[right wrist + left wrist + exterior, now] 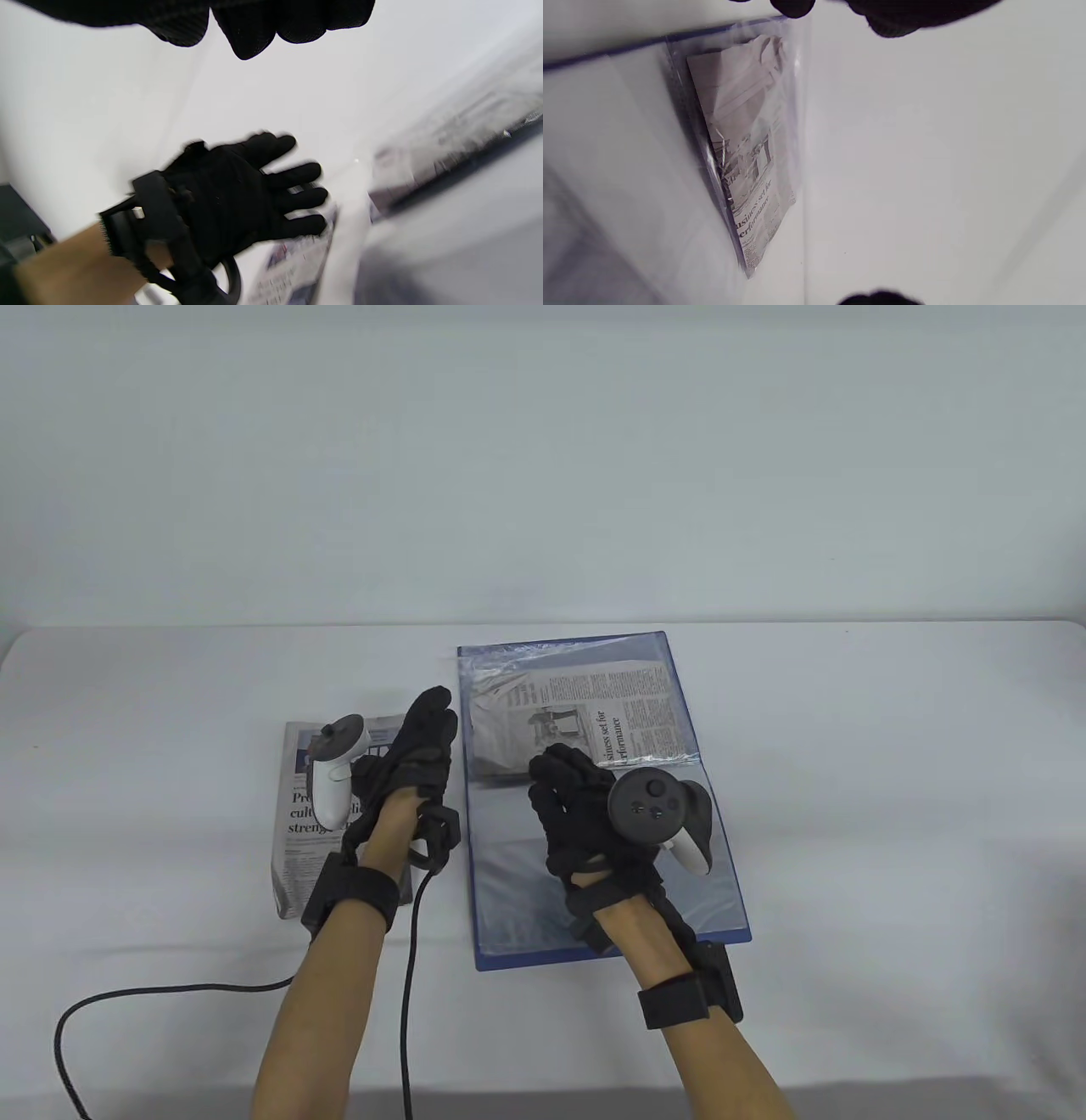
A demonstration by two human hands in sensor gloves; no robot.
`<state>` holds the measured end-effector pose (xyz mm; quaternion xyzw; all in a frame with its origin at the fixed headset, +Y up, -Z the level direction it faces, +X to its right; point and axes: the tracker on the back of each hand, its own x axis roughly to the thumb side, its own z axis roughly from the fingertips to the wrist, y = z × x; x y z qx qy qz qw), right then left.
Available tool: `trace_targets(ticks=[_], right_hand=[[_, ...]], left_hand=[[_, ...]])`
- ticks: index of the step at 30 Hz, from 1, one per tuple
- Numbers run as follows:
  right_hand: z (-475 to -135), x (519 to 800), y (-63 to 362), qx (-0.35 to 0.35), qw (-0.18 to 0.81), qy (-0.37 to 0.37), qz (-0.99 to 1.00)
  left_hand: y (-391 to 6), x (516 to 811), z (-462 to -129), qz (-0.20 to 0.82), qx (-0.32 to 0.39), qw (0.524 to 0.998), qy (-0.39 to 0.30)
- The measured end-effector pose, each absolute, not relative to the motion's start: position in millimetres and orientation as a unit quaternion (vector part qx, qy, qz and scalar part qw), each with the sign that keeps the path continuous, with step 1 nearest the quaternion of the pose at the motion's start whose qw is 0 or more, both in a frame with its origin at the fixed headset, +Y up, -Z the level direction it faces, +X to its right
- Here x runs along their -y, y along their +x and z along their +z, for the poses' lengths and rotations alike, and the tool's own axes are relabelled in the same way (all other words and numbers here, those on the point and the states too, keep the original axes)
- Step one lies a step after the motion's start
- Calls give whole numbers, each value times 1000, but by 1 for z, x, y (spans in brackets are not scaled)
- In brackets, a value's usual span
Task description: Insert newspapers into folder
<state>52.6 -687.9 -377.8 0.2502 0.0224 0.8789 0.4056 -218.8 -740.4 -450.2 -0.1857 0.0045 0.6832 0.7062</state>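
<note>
A blue folder point(594, 882) lies open on the table's middle. A folded newspaper point(594, 712) sits in its clear sleeve at the far half; it also shows in the left wrist view point(751, 161). A second folded newspaper point(297, 831) lies on the table left of the folder. My left hand point(428, 729) hovers over that paper's right edge with fingers stretched out and holds nothing; the right wrist view shows it point(237, 190) spread open. My right hand point(556, 780) is over the folder at the near edge of the sleeved paper, fingers loosely curled and empty.
A black cable point(127, 993) runs from my left wrist across the table's near left. The white table point(891, 780) extends to the right of the folder and behind it, up to a plain white wall.
</note>
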Motion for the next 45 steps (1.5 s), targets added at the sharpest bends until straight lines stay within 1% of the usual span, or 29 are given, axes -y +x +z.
trace_targets(ticks=[2,4,6,7,8,10,12,14,16,17,19,22,25,27,29,32,36,37,39,41,42,43,45], right_hand=[[-379,693,46,-47,380,265,885],[-378,701,39,-65,328,268,903],[-377,711,32,-105,275,263,919],[-376,718,27,-126,249,263,924],[-375,722,25,-138,235,264,925],[-374,740,14,-193,169,268,929],[-372,753,6,-215,112,271,932],[-370,763,-1,-229,76,275,931],[-368,772,-9,-239,41,276,930],[-367,774,-13,-237,24,273,932],[-366,772,-18,-206,37,267,941],[-367,768,-19,-203,49,249,946],[-369,759,-11,-189,105,234,948],[-370,750,-2,-179,147,227,946],[-370,745,5,-168,173,221,945],[-371,739,14,-155,204,225,940],[-372,736,20,-148,230,225,935],[-373,736,20,-146,231,226,935],[-373,736,19,-144,229,226,936],[-373,736,18,-142,228,228,936],[-372,736,17,-141,229,228,936],[-372,736,16,-140,228,229,936],[-372,737,16,-140,220,232,937]], left_hand=[[-220,728,-433,688,48,710,-146],[-219,715,-413,682,90,714,-129],[-219,705,-394,655,119,736,-123],[-219,703,-384,631,132,754,-123],[-220,703,-378,617,137,765,-124],[-224,712,-364,597,141,779,-131],[-227,726,-357,625,145,756,-132],[-229,731,-354,643,136,738,-155],[-229,731,-355,635,136,746,-151],[-228,729,-356,619,138,758,-153],[-224,727,-356,582,146,782,-169],[-219,732,-356,550,145,801,-189],[-215,741,-356,504,110,833,-200],[-209,747,-355,427,78,872,-224],[-203,750,-355,376,69,890,-248],[-196,752,-355,355,65,893,-269],[-192,758,-354,386,61,878,-277],[-191,760,-354,403,61,869,-280],[-189,766,-354,488,73,819,-293],[-187,769,-354,520,72,792,-313],[-186,769,-355,511,72,796,-318],[-185,768,-356,486,71,812,-317],[-187,765,-355,462,52,837,-290]])
